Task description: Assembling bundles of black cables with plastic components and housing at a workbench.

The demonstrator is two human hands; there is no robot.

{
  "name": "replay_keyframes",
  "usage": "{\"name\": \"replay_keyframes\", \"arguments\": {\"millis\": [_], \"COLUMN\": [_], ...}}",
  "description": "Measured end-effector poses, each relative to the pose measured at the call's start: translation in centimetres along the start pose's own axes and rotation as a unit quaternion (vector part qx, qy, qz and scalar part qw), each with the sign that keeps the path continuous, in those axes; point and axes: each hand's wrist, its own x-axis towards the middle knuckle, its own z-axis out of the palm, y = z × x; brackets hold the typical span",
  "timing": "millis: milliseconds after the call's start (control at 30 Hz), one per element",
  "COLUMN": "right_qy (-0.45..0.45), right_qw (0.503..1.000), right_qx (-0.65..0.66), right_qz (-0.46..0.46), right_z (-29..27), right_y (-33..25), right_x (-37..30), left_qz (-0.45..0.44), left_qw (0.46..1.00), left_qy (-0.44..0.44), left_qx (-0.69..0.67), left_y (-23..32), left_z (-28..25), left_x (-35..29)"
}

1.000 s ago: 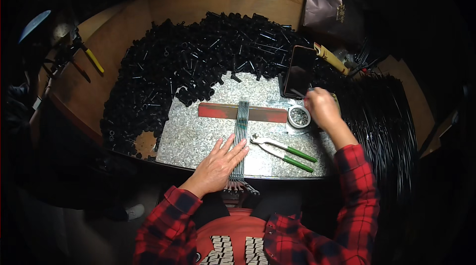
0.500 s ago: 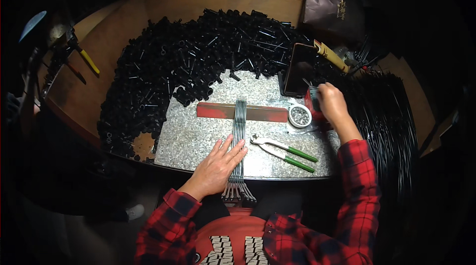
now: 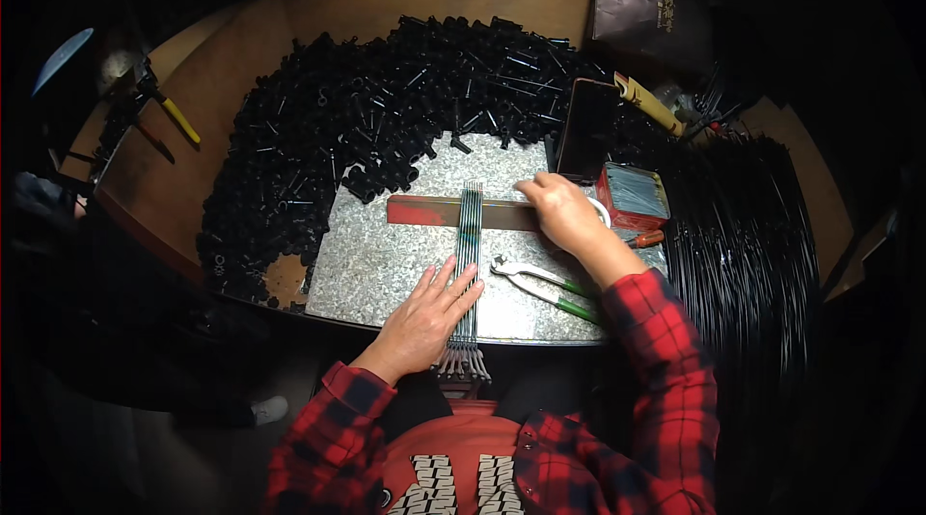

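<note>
My left hand (image 3: pixel 422 317) lies flat, fingers stretched over a row of thin dark metal rods (image 3: pixel 470 243). These rods lie side by side across a long red-brown bar (image 3: pixel 417 210), and their near ends fan out past the board's front edge. My right hand (image 3: pixel 567 214) is over the bar's right end, thumb and fingers pinched together. What they hold, if anything, is too small to make out. Beneath that wrist lie pincers (image 3: pixel 526 271) with green handles, partly covered by the forearm. Only the rim of a white round dish (image 3: pixel 603 210) shows behind the hand.
A speckled stone board (image 3: pixel 367 274) carries the work. Around its back and left rises a heap of black tubular parts (image 3: pixel 386 91). To the right are a red box (image 3: pixel 637 195) of thin pieces, an orange handle (image 3: pixel 645 239), a dark phone-like slab (image 3: pixel 586 127) and many long black rods (image 3: pixel 743 245).
My right hand has moved left from the red box to the bar's right end, uncovering the box and covering much of the white dish. The left hand stays on the rods.
</note>
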Motion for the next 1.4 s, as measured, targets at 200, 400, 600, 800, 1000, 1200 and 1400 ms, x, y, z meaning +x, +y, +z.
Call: {"name": "replay_keyframes", "arguments": {"millis": [200, 400, 600, 800, 1000, 1200, 1400], "right_qy": [-0.024, -0.017, -0.026, -0.024, -0.027, -0.015, 0.005], "right_qw": [0.999, 0.998, 0.997, 0.998, 0.997, 0.997, 0.998], "right_qx": [-0.037, -0.049, -0.063, -0.051, -0.069, -0.075, -0.06], "right_qz": [0.03, 0.031, 0.039, 0.027, 0.021, 0.031, 0.028], "right_z": [1.9, 2.1, 2.3, 2.1, 2.0, 2.2, 2.1], "right_y": [-0.1, 0.1, 0.0, -0.1, 0.1, 0.2, -0.1], "right_x": [0.6, 0.5, 0.8, 0.9, 1.0, 0.8, 0.8], "left_qz": [0.005, -0.002, -0.007, -0.007, -0.006, -0.007, -0.004], "left_qw": [1.0, 1.0, 1.0, 1.0, 1.0, 1.0, 1.0], "left_qy": [0.009, 0.008, 0.006, 0.002, -0.003, -0.005, -0.003], "left_qx": [0.013, 0.018, 0.016, 0.01, 0.016, 0.018, 0.019], "left_y": [0.2, 0.1, 0.2, 0.4, 0.3, 0.3, 0.2], "left_z": [-0.3, -0.3, -0.3, -0.5, -0.5, -0.5, -0.3], "left_x": [0.3, 0.1, 0.2, 0.3, 0.3, 0.2, 0.3]}}
